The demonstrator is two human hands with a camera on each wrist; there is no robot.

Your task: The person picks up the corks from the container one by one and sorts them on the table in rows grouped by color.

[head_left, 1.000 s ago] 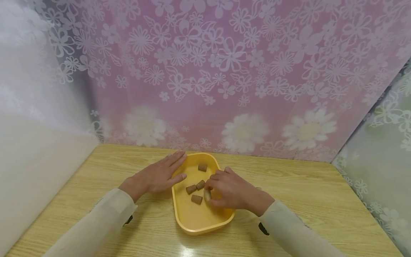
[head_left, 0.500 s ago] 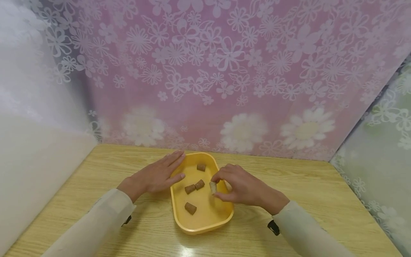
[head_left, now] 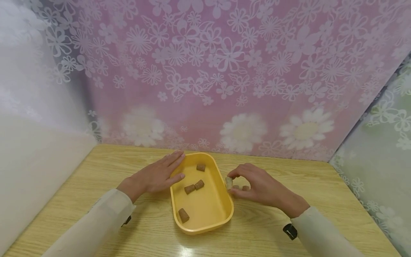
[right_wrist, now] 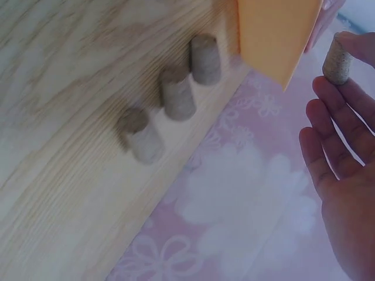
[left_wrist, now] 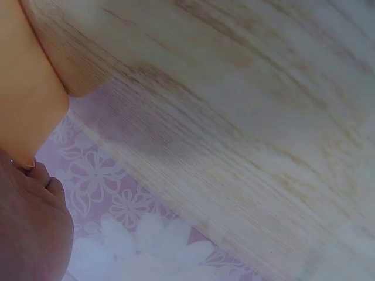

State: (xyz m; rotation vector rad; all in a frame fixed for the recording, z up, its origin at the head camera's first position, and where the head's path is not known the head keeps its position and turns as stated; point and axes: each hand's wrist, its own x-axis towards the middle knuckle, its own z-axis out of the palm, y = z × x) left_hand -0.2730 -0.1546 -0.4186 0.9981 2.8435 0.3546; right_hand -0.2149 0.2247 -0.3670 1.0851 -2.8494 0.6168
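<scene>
My right hand (head_left: 261,187) pinches a pale cork (head_left: 229,182) between thumb and fingertip, just outside the right rim of a yellow plastic tray (head_left: 210,205). In the right wrist view the same cork (right_wrist: 337,61) is held by its ends, with the other fingers extended. My left hand (head_left: 154,176) rests with straight fingers on the tray's left rim. Inside the tray lie several brown corks: one cork (head_left: 201,167) at the far end, a pair end to end (head_left: 189,189) in the middle, and one cork (head_left: 183,215) at the near left corner.
Three corks stand in a row on the wooden table (head_left: 289,200) right of the tray: a near-tray cork (right_wrist: 205,60), a middle cork (right_wrist: 177,93) and an outer cork (right_wrist: 142,136). My right hand partly hides them in the head view. A pink flowered curtain (head_left: 199,89) borders the far edge.
My right hand has carried the pale cork rightward out of the tray, over its right rim. One brown cork in the tray has rolled to the near left corner. My left hand stays put.
</scene>
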